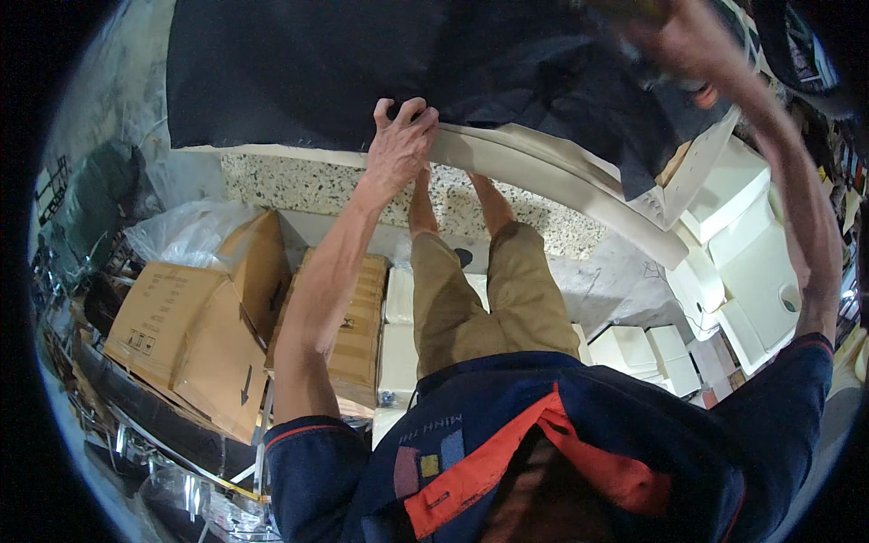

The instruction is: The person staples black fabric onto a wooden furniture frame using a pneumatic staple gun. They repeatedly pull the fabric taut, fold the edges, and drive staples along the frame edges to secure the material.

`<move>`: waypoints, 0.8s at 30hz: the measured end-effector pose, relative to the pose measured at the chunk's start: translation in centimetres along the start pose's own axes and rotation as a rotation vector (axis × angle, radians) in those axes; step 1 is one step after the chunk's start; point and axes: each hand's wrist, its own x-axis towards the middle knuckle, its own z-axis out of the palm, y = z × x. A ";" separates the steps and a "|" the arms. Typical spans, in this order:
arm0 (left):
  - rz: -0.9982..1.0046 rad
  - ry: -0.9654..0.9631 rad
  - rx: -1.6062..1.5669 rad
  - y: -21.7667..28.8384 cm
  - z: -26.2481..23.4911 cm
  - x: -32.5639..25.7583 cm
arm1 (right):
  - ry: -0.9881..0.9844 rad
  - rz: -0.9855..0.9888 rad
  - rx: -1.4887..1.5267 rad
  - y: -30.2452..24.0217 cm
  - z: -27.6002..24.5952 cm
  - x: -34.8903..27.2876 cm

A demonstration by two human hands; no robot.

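Note:
A wide sheet of black fabric [299, 81] covers the underside of what looks like an upholstered furniture piece. Along its near side runs a cream upholstered edge [561, 176], which curves down toward the right. My left hand [403, 140] is closed at the middle of this edge, its bent fingertips gripping the black fabric. At the upper right, over the far part of the fabric, my right hand [681, 41] is smeared by motion. Something dark shows by its fingers, but I cannot make out what it is. A brown patch [672, 165] shows at the piece's right corner.
Cardboard boxes [181, 339] stand at the left, with clear plastic wrap [186, 231] on top. White blocky pieces [742, 235] are stacked at the right, and more white blocks [629, 353] lie behind my legs. Speckled floor [308, 190] shows under the piece.

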 end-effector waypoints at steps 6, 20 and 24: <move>0.023 0.021 -0.062 -0.3 0.0 -0.4 | -0.397 -0.132 -0.009 -0.2 7.2 -0.4; 0.031 0.037 0.034 0.3 -0.8 0.1 | -0.150 0.254 -1.391 5.2 -32.9 -19.8; 0.041 0.092 -0.012 0.1 0.0 -0.1 | -0.064 0.475 -0.995 0.6 -31.0 -24.1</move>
